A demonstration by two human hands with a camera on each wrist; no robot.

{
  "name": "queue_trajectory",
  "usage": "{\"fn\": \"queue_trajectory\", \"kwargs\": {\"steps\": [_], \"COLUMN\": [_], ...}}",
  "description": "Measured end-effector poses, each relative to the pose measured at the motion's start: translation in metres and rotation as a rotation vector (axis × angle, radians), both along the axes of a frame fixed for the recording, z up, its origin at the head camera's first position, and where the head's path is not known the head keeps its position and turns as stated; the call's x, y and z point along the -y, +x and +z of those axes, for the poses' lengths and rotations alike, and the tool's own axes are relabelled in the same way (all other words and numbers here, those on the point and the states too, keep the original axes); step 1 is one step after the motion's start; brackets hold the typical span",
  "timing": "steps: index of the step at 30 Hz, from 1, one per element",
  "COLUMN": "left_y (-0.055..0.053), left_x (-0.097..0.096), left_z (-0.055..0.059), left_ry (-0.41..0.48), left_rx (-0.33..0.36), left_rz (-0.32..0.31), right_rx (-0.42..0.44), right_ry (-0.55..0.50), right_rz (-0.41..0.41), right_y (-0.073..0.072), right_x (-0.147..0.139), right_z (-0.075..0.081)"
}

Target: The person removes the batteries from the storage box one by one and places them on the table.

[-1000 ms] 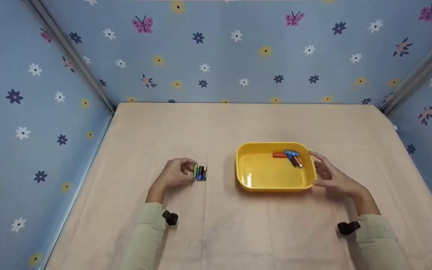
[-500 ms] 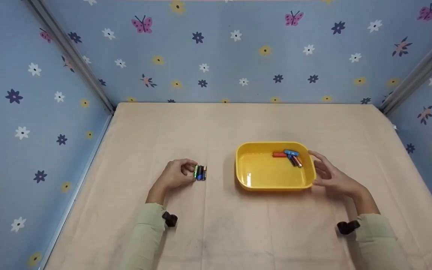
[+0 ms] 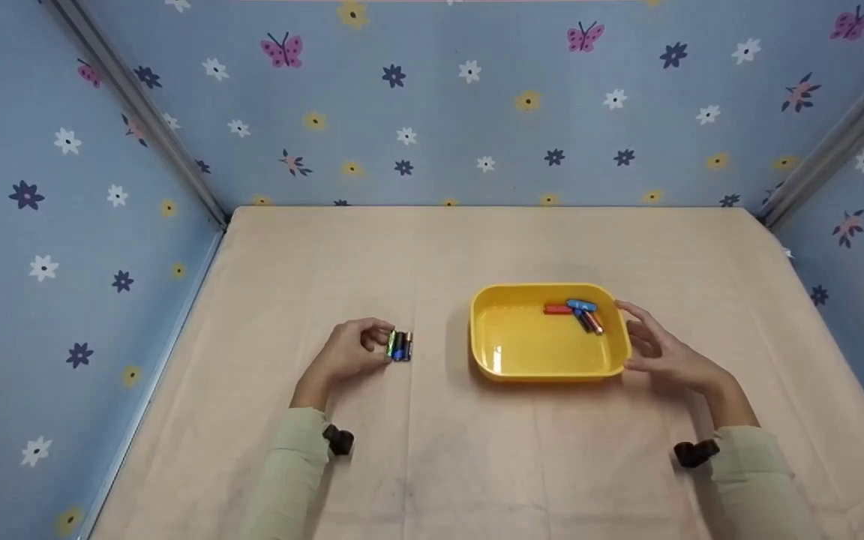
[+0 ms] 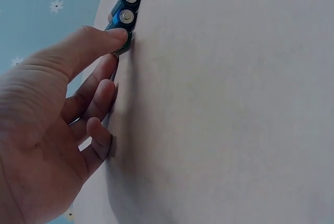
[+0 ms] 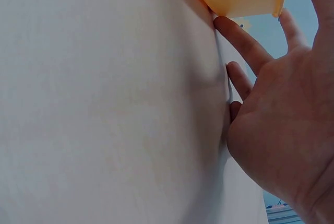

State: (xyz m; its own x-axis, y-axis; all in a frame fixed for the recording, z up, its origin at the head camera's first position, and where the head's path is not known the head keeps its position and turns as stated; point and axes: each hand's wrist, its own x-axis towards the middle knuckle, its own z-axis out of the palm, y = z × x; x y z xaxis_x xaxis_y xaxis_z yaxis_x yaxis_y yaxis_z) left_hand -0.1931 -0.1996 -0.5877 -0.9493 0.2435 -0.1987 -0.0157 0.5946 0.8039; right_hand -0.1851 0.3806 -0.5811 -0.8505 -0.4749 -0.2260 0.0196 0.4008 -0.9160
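Three batteries lie side by side on the cloth left of the yellow box: a green battery (image 3: 391,343), a blue-and-black battery (image 3: 400,346) and a dark battery with a copper-coloured end (image 3: 408,346). My left hand (image 3: 346,349) pinches the green one lengthwise, thumb at its near end. In the left wrist view the thumb (image 4: 104,38) covers part of that end, and two battery ends (image 4: 127,16) show beyond it. My right hand (image 3: 672,360) touches the right side of the yellow box (image 3: 477,330) with spread, extended fingers; the right wrist view shows its fingertips at the wall.
Inside the box, at its far right corner, lie several batteries, among them a red battery (image 3: 556,309) and a light blue battery (image 3: 581,305). A pale cloth (image 3: 327,255) covers the table. Flowered blue panels (image 3: 439,90) enclose the back and both sides.
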Motion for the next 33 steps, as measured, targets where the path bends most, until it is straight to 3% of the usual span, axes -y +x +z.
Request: {"fn": "queue_trajectory", "kwargs": {"steps": [8,16,33], "left_y": [-0.005,-0.012,-0.024], "left_x": [0.006,0.011,-0.01], "left_z": [0.013,0.033,0.046], "left_ry": [-0.027,-0.055,-0.075], "left_rx": [0.007,-0.021,-0.057], "left_rz": [-0.063,-0.05,-0.081], "right_rx": [-0.01,-0.005,-0.011], "right_ry": [0.011,0.023,0.054], "right_rz": [0.008,0.003,-0.011], "right_y": [0.0,0.0,0.001], "right_x": [0.0,0.001,0.001], "right_z": [0.001,0.0,0.001]}}
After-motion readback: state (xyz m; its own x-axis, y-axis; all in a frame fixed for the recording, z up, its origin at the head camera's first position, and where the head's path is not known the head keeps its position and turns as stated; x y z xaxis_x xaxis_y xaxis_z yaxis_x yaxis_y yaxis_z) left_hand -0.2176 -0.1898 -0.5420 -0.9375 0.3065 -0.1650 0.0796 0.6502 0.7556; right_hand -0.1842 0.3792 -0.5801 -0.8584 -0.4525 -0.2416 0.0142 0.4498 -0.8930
